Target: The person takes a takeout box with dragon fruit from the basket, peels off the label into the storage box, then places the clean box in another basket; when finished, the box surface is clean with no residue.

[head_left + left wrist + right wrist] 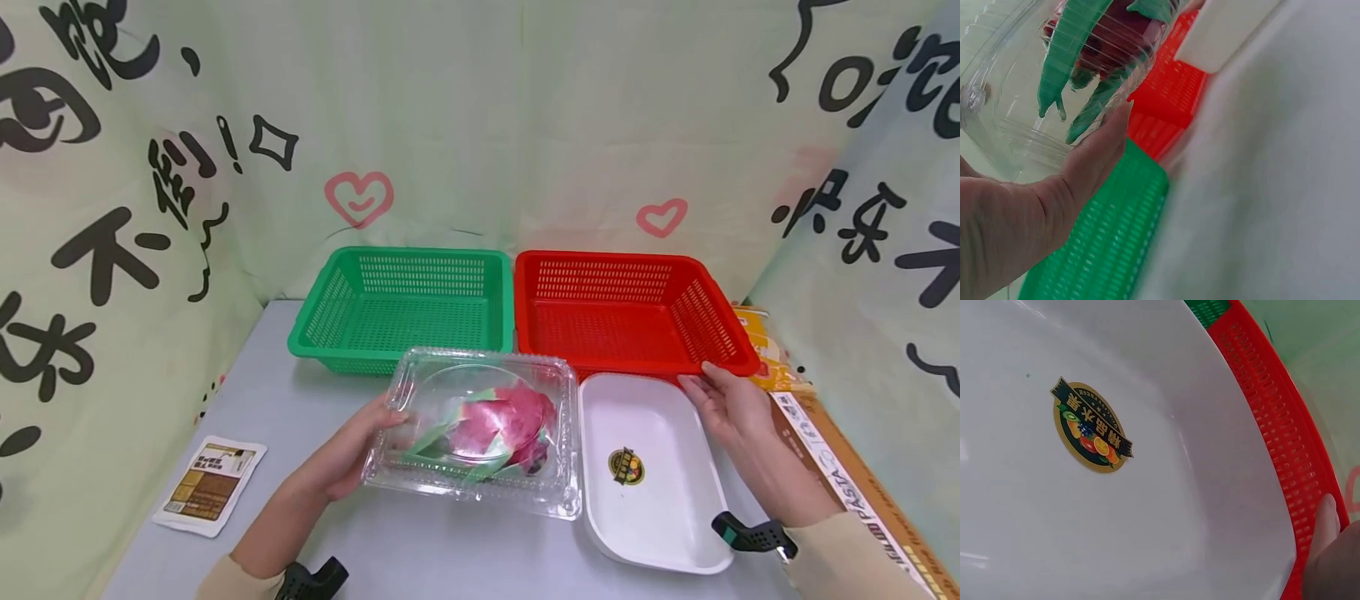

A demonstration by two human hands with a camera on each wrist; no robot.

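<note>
My left hand [352,446] grips the left side of a transparent plastic clamshell box [562,492], its thumb along the near wall in the left wrist view. The box is held tilted above the table. Inside lies a pink dragon fruit [506,425] with green scales. At the front right corner of the red basket [600,333], my right hand [731,408] pinches the rim, thumb on top; part of this hand is out of frame in the right wrist view. Just in front of that basket lies a white tray [652,517] with a round fruit sticker [1089,428].
A green basket [427,308] stands left of the red one at the back. On the table's left lies a white and brown packet [210,483]. Along the right edge are a long orange-brown box [847,450] and a yellow packet [768,342]. Printed curtains [480,125] surround the table.
</note>
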